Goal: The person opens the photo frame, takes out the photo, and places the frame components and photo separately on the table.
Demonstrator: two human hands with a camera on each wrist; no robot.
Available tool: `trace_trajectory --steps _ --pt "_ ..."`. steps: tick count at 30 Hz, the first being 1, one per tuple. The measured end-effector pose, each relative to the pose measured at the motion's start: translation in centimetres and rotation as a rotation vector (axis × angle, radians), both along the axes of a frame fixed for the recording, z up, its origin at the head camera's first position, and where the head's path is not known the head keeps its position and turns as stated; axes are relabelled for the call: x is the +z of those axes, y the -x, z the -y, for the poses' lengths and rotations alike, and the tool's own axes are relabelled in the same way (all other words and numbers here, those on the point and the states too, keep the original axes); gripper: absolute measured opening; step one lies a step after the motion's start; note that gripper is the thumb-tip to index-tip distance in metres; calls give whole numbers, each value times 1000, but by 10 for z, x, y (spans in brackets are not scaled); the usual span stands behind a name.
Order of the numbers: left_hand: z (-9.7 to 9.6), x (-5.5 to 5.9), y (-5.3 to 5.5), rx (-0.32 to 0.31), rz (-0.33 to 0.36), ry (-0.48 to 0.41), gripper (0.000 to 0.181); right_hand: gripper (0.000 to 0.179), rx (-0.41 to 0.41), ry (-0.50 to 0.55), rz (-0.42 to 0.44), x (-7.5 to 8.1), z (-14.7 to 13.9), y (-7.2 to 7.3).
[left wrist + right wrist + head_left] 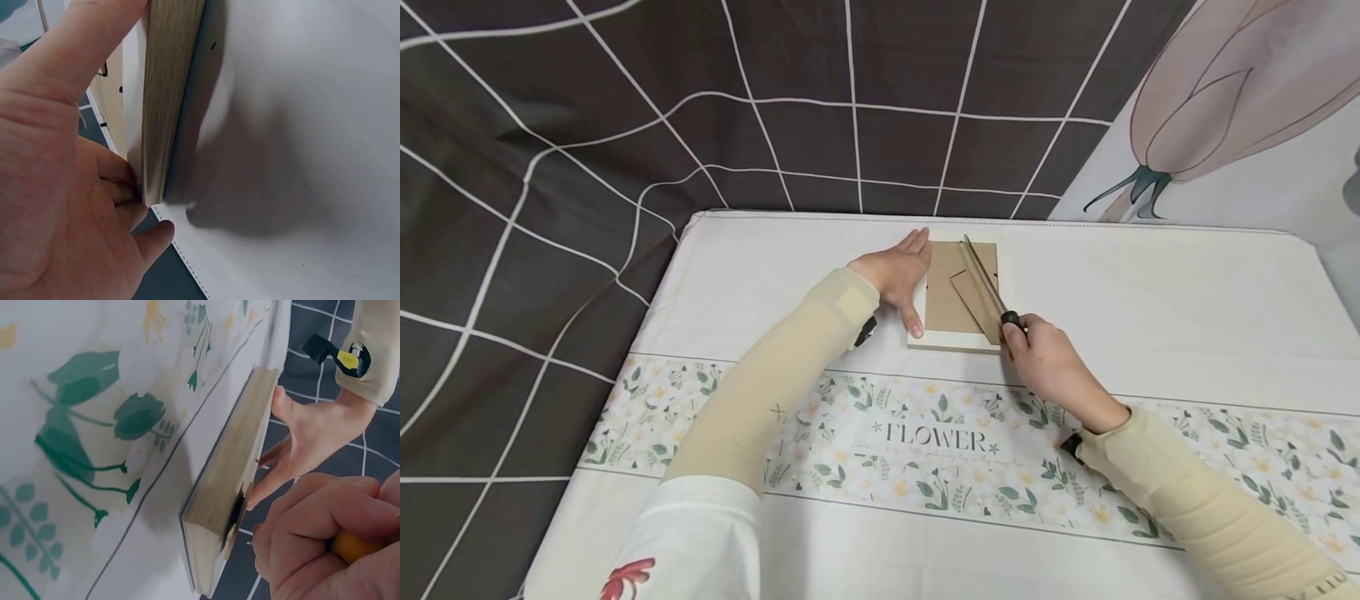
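Note:
A picture frame with a pale wooden edge lies back up on the table, its brown backing board and slanted stand leg showing. Along the frame's left side rests my left hand, thumb at the near corner and fingers stretched towards the far one. My right hand grips a screwdriver by its handle over the frame's right side. Its long metal shaft points away across the backing; whether the tip touches cannot be told. In the right wrist view, an orange-yellow bit of handle shows between curled fingers.
A white tablecloth with a printed floral band covers the table. Behind the far edge hangs a dark curtain with white grid lines. A flower-patterned cloth hangs at the back right.

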State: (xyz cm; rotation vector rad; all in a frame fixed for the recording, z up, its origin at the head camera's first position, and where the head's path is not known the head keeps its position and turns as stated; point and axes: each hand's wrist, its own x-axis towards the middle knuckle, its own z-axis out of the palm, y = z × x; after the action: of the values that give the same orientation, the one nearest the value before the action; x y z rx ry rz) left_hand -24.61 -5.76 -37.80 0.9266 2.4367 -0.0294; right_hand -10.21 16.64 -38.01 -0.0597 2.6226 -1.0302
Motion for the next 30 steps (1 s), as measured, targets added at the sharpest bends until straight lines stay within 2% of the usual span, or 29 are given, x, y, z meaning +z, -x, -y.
trace_trajectory --steps 9,14,18,22,24,27,30 --pt "2 2 0 16 21 12 152 43 56 -8 -30 -1 -12 -7" --pt "6 4 2 25 45 -28 149 46 56 -33 -47 -4 -17 -14" --pt "11 5 9 41 31 -70 131 39 50 -21 -73 -5 -17 -21" --pt "14 9 18 56 -18 -92 114 26 77 33 -159 -5 -14 -28" --pt "14 11 22 56 -33 -103 114 27 90 55 -193 -5 -12 -31" --pt "12 14 25 50 -21 -115 119 21 92 76 -186 -3 -8 -38" --pt "7 18 27 48 0 -113 124 42 78 87 -130 1 -4 -43"
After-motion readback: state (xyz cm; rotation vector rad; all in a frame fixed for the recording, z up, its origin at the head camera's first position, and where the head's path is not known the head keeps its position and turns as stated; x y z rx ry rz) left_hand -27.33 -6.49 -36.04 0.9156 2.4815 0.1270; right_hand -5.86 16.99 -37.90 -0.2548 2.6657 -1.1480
